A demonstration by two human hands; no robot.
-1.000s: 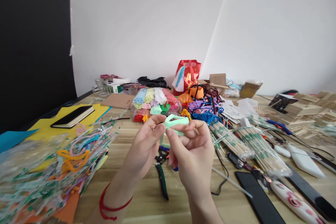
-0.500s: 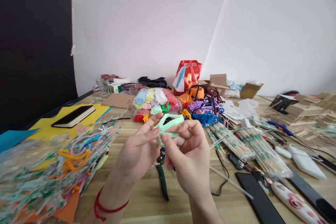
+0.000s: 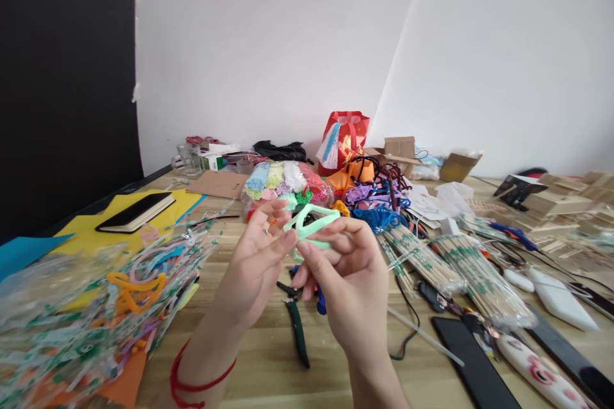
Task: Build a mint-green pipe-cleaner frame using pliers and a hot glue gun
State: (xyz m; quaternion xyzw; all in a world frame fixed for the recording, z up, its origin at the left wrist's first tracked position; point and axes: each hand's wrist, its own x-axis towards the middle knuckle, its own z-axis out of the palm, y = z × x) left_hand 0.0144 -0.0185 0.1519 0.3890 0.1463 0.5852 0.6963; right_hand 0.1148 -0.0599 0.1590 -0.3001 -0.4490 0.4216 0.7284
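Observation:
A pale green fuzzy frame (image 3: pixel 316 225), bent into angular loops, is held up above the table between both hands. My left hand (image 3: pixel 256 262), with a red cord round its wrist, pinches the frame's left corner between thumb and fingers. On the right side, my right hand (image 3: pixel 348 275) grips the frame with its thumb in front and curled fingers behind. Below the hands lie pliers with a dark green handle (image 3: pixel 298 332) and a blue-handled tool (image 3: pixel 321 301), both partly hidden by my right hand.
Wrappers and an orange bent piece (image 3: pixel 137 291) cover the left side, near a black notebook (image 3: pixel 137 212). Behind are a bag of coloured bundles (image 3: pixel 288 180) and a red bag (image 3: pixel 346 134). Wrapped sticks (image 3: pixel 484 281) and a black phone (image 3: pixel 472 361) lie right.
The green frame has tilted slightly between my fingers. My left fingers have shifted a little, and my right hand has moved slightly right, showing more of the blue-handled tool.

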